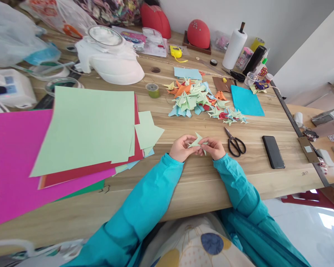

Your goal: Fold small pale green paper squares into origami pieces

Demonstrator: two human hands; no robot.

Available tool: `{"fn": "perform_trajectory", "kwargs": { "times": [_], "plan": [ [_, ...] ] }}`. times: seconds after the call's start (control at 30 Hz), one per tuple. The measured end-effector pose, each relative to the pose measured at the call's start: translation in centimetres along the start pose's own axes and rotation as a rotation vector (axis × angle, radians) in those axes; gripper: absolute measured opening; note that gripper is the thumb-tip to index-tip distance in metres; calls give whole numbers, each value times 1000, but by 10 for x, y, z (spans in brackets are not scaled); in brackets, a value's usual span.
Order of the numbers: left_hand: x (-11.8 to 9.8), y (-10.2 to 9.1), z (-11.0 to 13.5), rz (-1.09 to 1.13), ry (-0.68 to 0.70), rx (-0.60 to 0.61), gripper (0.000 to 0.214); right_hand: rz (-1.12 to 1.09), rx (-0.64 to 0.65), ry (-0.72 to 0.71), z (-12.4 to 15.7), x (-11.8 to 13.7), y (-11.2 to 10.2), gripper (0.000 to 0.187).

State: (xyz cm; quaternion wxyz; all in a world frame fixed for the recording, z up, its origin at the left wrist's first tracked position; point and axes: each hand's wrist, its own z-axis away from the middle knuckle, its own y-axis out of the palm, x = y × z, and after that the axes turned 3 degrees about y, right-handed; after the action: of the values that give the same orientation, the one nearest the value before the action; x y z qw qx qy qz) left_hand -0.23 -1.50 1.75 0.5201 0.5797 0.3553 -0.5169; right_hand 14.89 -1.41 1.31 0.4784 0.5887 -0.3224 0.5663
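A small folded piece of light green paper is pinched between both my hands just above the wooden table. My left hand grips its left side with curled fingers. My right hand holds its right side, fingers closed on the fold. Both arms wear teal sleeves. Beyond my hands lies a pile of folded paper shapes in green, blue, orange and red.
Black scissors and a black phone lie right of my hands. A stack of large coloured sheets covers the left. A blue sheet, tape roll, white paper-towel roll and bags sit farther back.
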Motion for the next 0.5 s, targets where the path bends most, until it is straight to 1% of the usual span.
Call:
{"fn": "perform_trajectory", "kwargs": {
  "times": [0.07, 0.17, 0.33, 0.5],
  "plan": [
    [0, 1, 0, -20, 15, -23, 46, -6, -3, 2, 0, -1, 1, 33],
    [1, 0, 0, 1, 24, -18, 45, -5, -3, 4, 0, -1, 1, 33],
    [4, -2, -1, 83, -19, 15, 46, -5, 14, -2, 0, -2, 0, 33],
    [2, -2, -1, 78, -31, 12, 46, 17, 7, -3, 1, -2, 0, 31]
  ]
}}
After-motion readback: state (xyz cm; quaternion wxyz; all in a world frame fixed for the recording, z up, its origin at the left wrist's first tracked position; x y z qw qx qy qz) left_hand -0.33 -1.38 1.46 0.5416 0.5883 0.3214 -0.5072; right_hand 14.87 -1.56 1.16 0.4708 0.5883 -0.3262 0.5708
